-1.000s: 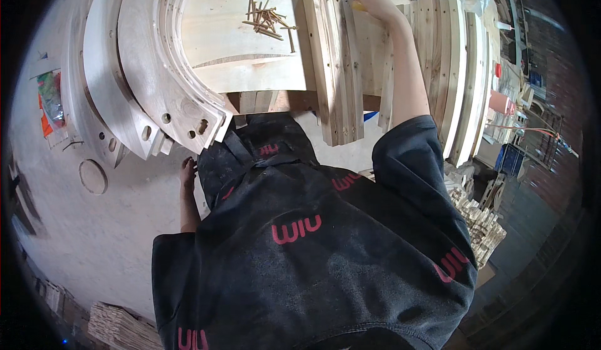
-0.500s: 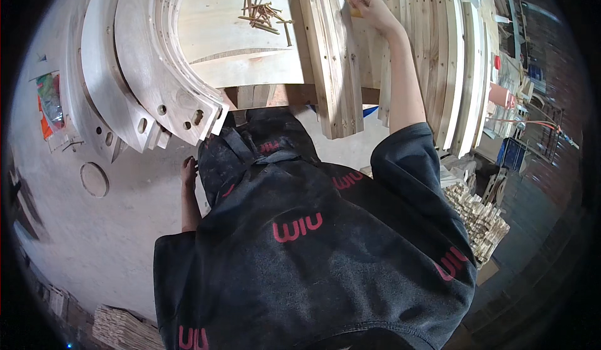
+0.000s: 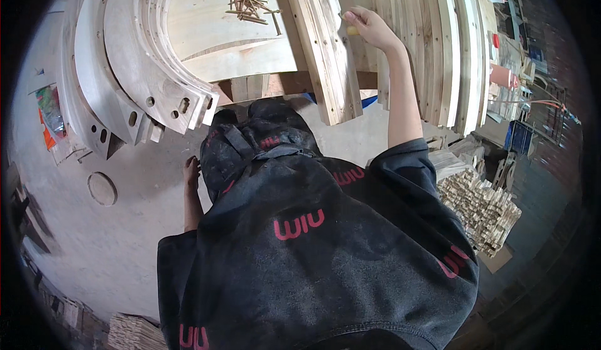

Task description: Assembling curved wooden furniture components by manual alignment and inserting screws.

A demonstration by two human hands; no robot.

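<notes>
My right hand [image 3: 374, 29] is closed on a small yellow object [image 3: 353, 30] that shows only in part below the fingers; its kind I cannot make out. That hand is just right of a bundle of long pale wooden bars [image 3: 319, 46] with small holes, lying on the bench and jutting over its near edge. My left hand [image 3: 192, 171] hangs low beside my left leg, well away from the bench, its fingers loosely stretched with nothing visible in them. A loose heap of brass-coloured screws [image 3: 249, 7] lies on the plywood bench top [image 3: 231, 65], left of the bars.
Curved wooden panels [image 3: 116, 81] with holes and slots stand in a row on the left. More wooden bars [image 3: 432, 49] line the right side of the bench. A stack of short wood pieces [image 3: 479, 209] sits on the floor at right, and a round disc [image 3: 101, 188] at left.
The bench and its contents sit slightly higher and further left in the picture as my view shifts. My right hand has come a little nearer along the bars; the left hand still hangs down.
</notes>
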